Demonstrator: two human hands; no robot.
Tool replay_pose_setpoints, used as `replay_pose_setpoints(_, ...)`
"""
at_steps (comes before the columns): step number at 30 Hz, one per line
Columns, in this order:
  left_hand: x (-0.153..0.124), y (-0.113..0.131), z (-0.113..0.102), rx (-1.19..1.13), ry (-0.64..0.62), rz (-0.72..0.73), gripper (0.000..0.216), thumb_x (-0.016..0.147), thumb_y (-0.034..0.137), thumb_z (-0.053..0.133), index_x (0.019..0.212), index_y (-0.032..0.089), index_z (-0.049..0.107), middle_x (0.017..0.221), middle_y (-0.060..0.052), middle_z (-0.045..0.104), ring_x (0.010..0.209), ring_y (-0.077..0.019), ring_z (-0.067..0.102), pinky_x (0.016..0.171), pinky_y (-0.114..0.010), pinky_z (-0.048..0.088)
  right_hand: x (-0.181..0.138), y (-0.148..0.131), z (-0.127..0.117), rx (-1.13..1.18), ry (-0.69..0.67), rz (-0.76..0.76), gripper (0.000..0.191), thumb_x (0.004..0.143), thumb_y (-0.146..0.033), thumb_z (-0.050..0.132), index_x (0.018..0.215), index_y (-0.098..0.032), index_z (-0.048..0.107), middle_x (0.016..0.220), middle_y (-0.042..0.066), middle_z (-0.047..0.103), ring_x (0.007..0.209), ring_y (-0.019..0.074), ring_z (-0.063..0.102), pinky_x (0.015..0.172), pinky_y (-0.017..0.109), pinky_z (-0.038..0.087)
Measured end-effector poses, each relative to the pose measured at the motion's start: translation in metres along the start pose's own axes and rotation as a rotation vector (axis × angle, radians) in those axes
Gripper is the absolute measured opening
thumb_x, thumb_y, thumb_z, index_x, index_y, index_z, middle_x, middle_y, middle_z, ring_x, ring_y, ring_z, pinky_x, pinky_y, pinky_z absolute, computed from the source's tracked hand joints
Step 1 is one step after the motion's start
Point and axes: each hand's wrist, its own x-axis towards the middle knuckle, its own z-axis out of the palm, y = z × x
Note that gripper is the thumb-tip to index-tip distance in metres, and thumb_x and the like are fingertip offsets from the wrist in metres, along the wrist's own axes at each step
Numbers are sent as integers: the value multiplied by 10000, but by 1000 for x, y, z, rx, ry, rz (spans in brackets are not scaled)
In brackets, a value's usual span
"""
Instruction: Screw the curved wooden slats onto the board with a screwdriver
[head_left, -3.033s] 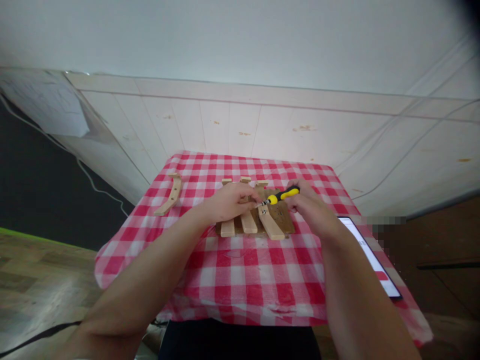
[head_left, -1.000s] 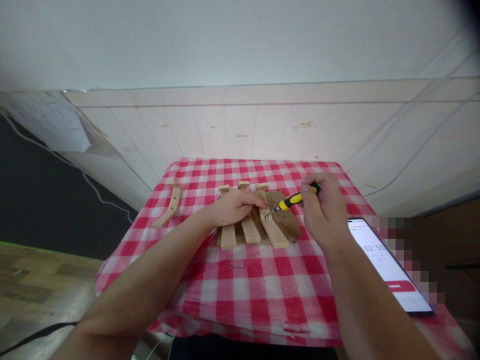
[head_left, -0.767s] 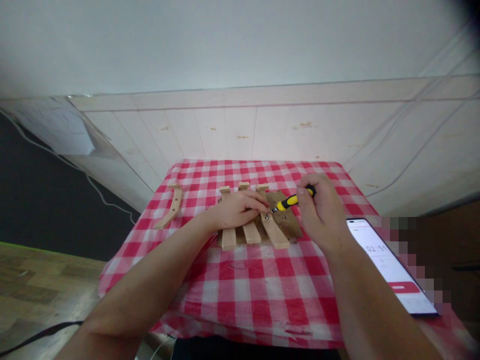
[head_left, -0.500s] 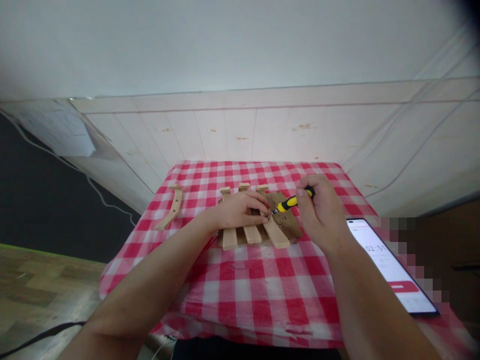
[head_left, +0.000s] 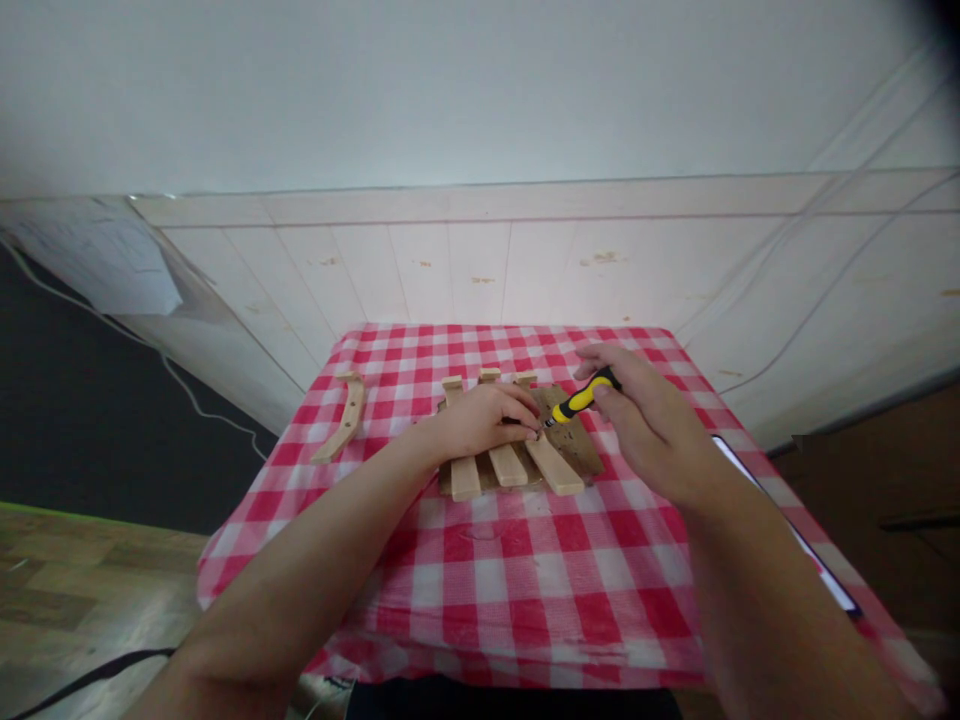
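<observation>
My right hand (head_left: 643,420) holds a yellow-and-black screwdriver (head_left: 579,399), its thumb against the handle and the other fingers loosened. The screwdriver slants down to the left, its tip at the right-hand wooden slat (head_left: 555,468). My left hand (head_left: 487,418) reaches across the slats with thumb and fingers pinched together beside that tip; whatever they hold is too small to make out. Under the hand run a middle slat (head_left: 510,468) and a left slat (head_left: 465,478), partly covered. All three lie over a worn brown board (head_left: 577,445).
A curved wooden piece with holes (head_left: 349,418) lies at the table's left. A phone (head_left: 817,570) lies at the right edge, mostly behind my right forearm. The red-and-white checked tablecloth (head_left: 480,600) covers the table, which stands against a white panelled wall (head_left: 450,270).
My right hand's fingers have loosened and spread around the screwdriver handle, and its forearm now covers more of the phone. My left hand stays in place on the slats.
</observation>
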Motion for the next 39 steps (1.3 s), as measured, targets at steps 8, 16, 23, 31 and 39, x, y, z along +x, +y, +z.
replay_pose_setpoints(8, -1, 6, 1, 154, -10, -73, 149, 851, 177, 589, 879, 179, 736, 987, -43, 709, 991, -186, 624, 927, -306, 454, 61, -50, -11, -635, -504, 18, 274, 870, -403, 507, 811, -184, 662, 716, 76, 659, 653, 200, 587, 549, 299, 335)
replay_pose_setpoints(16, -1, 1, 0, 191, -31, 0, 170, 862, 226, 575, 879, 169, 733, 942, -56, 723, 939, -191, 630, 873, -298, 457, 64, -70, -18, -618, -719, -28, 240, 895, -370, 496, 815, -196, 642, 736, 83, 662, 604, 181, 590, 533, 299, 377)
replay_pose_setpoints(23, 0, 1, -1, 218, -33, 34, 170, 869, 249, 570, 895, 176, 720, 980, -48, 707, 933, -180, 618, 847, -290, 445, 77, -49, -8, -795, -561, -32, 287, 921, -381, 451, 921, -186, 661, 893, 126, 678, 800, 245, 635, 615, 328, 415)
replay_pose_setpoints(31, -1, 3, -1, 243, -31, 9, 188, 883, 237, 541, 938, 177, 710, 1097, -59, 682, 1033, -196, 604, 915, -313, 447, 55, -46, -30, -575, -662, -66, 240, 908, -264, 440, 922, -181, 665, 809, 97, 689, 718, 198, 624, 624, 311, 426)
replay_pose_setpoints(39, 0, 4, -2, 237, -21, -7, 177, 874, 209, 543, 924, 183, 711, 1086, -54, 687, 1009, -192, 615, 913, -310, 457, 44, -54, -33, -628, -637, -2, 331, 962, -386, 360, 1002, -180, 616, 938, 104, 688, 773, 191, 626, 580, 278, 372)
